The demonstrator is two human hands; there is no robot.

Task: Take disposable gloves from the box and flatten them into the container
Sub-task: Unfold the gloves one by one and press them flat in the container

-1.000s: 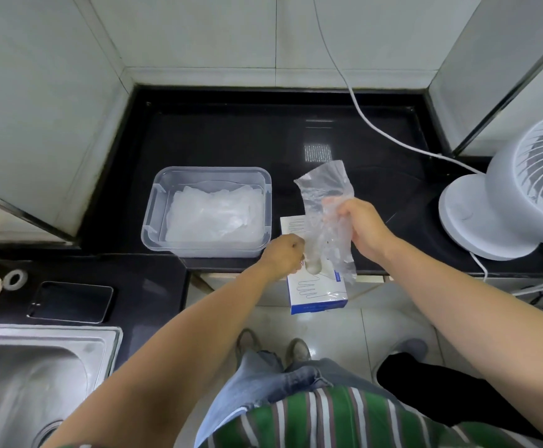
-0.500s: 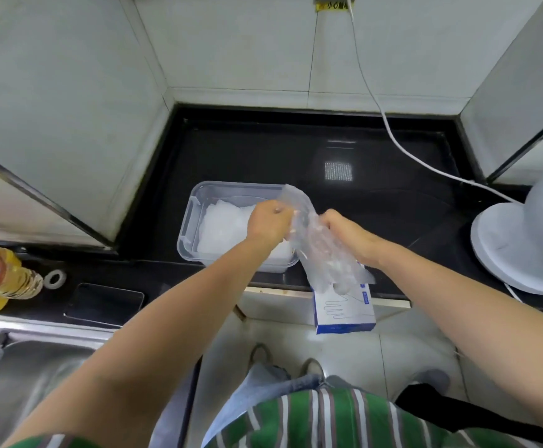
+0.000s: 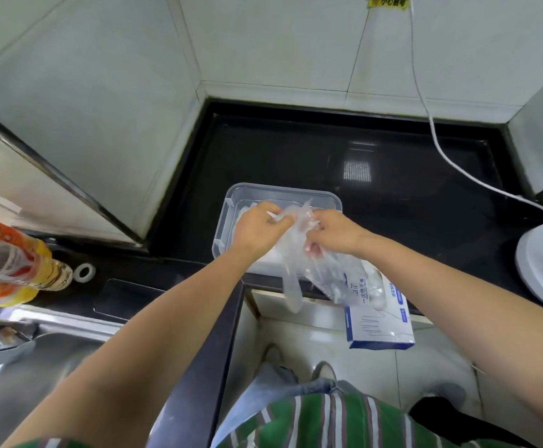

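Left hand (image 3: 260, 231), right hand (image 3: 335, 234) pinch thin clear plastic glove (image 3: 293, 279), now carried over clear rectangular container (image 3: 283, 189), 11 o'clock of blue-white cardboard box (image 3: 380, 324); flattening next.

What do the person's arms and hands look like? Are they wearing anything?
The left arm and right arm are bare, no long sleeves. The left hand and right hand wear no gloves, rings or watch that I can see. The shirt has green, white and dark stripes.

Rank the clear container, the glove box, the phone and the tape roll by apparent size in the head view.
1. clear container
2. glove box
3. phone, partly hidden, so its rank against the box is unsure
4. tape roll
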